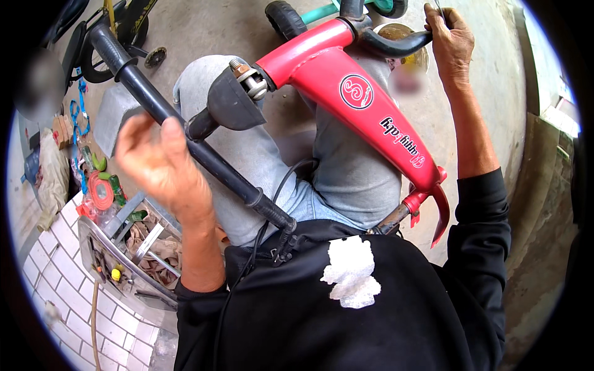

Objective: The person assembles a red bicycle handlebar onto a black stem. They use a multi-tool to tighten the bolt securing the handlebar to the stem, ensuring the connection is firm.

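A red metal bike frame (369,120) is above pale blue jeans (356,185). The left grip (162,164) is half open by a long, round black bar (147,88); I can't tell if they touch. The right grip (452,48) pinches a thin silvery metal stick (440,8).

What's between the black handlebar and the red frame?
The head view shows a short black stem, a dark cup-shaped cover and a metal bolt between the handlebar and red frame.
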A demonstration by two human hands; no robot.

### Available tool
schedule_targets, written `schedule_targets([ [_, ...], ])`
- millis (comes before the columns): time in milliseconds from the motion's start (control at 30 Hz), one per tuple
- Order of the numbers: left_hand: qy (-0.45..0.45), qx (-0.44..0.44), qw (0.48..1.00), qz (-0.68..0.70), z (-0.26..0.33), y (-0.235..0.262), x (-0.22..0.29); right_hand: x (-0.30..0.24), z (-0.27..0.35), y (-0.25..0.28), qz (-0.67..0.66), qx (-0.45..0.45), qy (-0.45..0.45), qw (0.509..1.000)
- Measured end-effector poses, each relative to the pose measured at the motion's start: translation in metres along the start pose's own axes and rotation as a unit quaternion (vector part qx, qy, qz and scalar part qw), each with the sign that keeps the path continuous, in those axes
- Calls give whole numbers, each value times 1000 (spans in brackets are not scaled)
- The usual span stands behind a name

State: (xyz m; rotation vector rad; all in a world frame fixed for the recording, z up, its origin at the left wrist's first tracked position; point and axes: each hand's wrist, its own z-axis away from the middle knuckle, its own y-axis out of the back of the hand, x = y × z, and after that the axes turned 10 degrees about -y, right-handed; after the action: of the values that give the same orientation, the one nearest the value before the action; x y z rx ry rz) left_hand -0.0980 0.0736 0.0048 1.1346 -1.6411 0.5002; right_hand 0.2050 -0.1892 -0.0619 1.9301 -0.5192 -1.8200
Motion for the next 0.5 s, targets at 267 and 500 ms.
schedule_targets([
  [267,-299,-314,885,-170,-25,-22,35,7,0,-9,3,-9,35,999],
  [500,-286,-318,878,-213,-25,-17,27,3,-1,-6,28,-5,52,998],
])
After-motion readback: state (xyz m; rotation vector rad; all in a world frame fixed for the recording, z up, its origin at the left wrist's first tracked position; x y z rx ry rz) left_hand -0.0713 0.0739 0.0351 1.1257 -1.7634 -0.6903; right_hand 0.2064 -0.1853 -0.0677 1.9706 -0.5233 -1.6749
